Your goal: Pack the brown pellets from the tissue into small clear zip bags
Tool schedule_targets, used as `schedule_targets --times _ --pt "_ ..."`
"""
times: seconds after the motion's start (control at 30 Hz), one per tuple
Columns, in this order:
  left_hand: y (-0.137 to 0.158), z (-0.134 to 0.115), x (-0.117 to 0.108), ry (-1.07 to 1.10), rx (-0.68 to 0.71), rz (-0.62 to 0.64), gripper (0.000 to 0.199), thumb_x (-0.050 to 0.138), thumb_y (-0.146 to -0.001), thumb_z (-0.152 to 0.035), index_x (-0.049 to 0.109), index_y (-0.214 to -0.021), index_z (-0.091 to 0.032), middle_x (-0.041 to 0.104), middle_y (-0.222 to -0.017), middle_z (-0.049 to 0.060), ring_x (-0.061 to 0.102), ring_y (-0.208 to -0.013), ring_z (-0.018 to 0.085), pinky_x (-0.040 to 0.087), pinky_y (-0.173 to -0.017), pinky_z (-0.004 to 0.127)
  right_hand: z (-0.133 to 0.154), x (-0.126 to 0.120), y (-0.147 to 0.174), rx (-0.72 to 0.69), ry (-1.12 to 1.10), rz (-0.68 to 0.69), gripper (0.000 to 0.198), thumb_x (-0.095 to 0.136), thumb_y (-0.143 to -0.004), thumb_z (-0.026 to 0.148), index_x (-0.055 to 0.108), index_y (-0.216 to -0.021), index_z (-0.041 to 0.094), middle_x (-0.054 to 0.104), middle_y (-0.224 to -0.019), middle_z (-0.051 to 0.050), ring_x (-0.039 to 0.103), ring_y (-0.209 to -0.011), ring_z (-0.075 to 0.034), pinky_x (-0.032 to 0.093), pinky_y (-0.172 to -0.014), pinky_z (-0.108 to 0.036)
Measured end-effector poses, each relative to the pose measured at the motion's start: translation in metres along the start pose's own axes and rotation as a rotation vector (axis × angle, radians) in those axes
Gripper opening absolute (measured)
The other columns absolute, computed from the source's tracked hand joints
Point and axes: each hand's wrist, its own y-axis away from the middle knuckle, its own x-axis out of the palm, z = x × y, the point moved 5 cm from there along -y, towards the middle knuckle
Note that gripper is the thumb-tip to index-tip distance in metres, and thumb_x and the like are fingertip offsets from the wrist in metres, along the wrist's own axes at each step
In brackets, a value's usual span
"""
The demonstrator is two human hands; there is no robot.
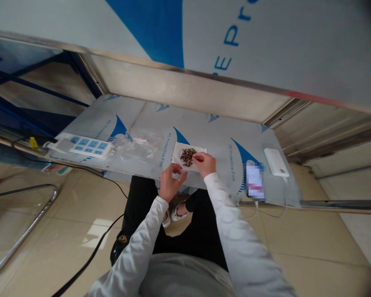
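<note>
A small heap of dark brown, shiny pieces (188, 156) lies on a white sheet like a tissue (177, 153); what the pieces are is too small to tell. Over the heap's right side, my right hand (206, 163) has its thumb and forefinger pinched together at the pieces, and whatever is between the fingertips is hidden. My left hand (169, 181) is at the table's front edge, just below and left of the sheet. Its fingers are curved, with the thumb held apart, and nothing shows in it.
Clear plastic bags (139, 146) lie left of the sheet, beside a white power strip (92, 146) with blue sockets. To the right are a phone (255, 181) and a white power bank (276, 161) with cables. A film-covered shelf (266, 45) overhangs the film-covered table (216, 136).
</note>
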Motion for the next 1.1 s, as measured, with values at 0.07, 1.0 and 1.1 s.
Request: schedule_targets --times 0.07,1.0,1.1 --pt "-0.001 -0.004 0.004 0.009 0.017 0.010 0.019 0.066 -0.071 -0.026 0.056 -0.085 -0.019 0.063 -0.068 -0.001 0.060 -0.066 0.014 0.046 -0.068 0.026 0.018 -0.009 0.019 -0.054 -0.239 0.053 0.016 0.061 -0.079 0.026 0.069 -0.090 0.017 0.074 -0.087 -0.005 0.069 -0.079 -0.016 0.054 -0.075 -0.027" --pt "0.012 0.007 -0.006 0.064 0.014 -0.031 0.018 0.066 -0.073 -0.029 0.056 -0.084 -0.019 0.061 -0.066 -0.003 0.059 -0.064 0.012 0.046 -0.068 0.024 -0.037 0.024 0.012 -0.072 0.132 -0.012 0.015 0.066 -0.070 0.013 0.074 -0.083 0.015 0.068 -0.085 -0.009 0.062 -0.082 -0.021 0.048 -0.081 -0.032" --pt "0.011 0.008 -0.007 0.052 0.011 -0.033 0.018 0.066 -0.073 -0.028 0.057 -0.083 -0.018 0.061 -0.067 -0.003 0.059 -0.064 0.012 0.046 -0.067 0.024 -0.038 0.032 0.010 -0.079 0.181 0.003 0.010 0.065 -0.073 0.016 0.073 -0.080 0.017 0.066 -0.086 -0.009 0.061 -0.087 -0.022 0.047 -0.083 -0.033"
